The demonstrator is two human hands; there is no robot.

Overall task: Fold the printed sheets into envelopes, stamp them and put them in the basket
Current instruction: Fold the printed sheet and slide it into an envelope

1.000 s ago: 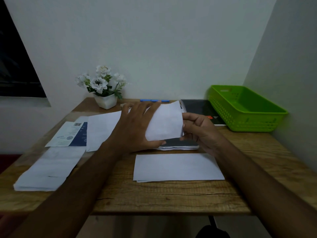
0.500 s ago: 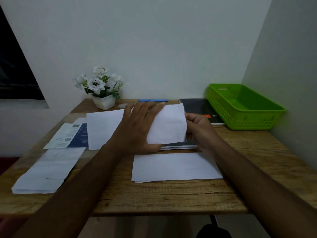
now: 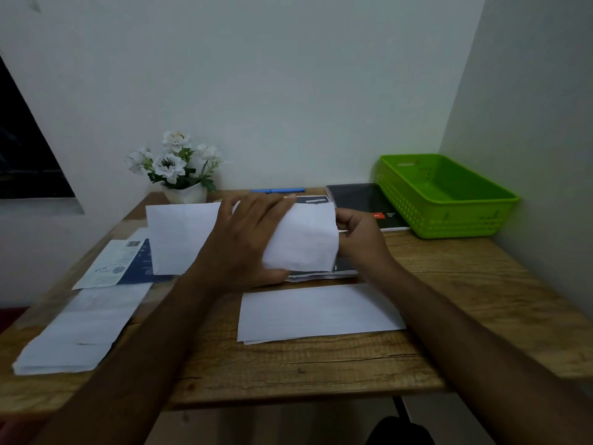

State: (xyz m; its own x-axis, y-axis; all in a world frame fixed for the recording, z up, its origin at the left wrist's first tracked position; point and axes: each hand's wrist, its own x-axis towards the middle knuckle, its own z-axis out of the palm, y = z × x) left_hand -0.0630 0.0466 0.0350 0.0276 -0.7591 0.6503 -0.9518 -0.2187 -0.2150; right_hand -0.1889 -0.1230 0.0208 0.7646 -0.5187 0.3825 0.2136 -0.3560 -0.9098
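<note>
I hold a white sheet (image 3: pixel 305 239) raised above the middle of the desk, partly folded. My left hand (image 3: pixel 244 242) grips its left part, fingers over the top and thumb under the lower edge. My right hand (image 3: pixel 359 232) pinches its right edge. A white envelope (image 3: pixel 317 311) lies flat on the desk in front of both hands. The green basket (image 3: pixel 449 220) stands at the back right, with nothing visible inside. Beneath the held sheet lies a small stack of printed sheets (image 3: pixel 321 275), mostly hidden.
A stack of white envelopes (image 3: pixel 80 335) lies at the front left, a printed blue-and-white leaflet (image 3: pixel 122 263) behind it. A white flower pot (image 3: pixel 184 184), a blue pen (image 3: pixel 277 190) and a dark notebook (image 3: pixel 362 200) sit along the back wall.
The sheet has been pulled in tighter between my hands and its right edge curls downward now. Both hands stay in nearly the same place.
</note>
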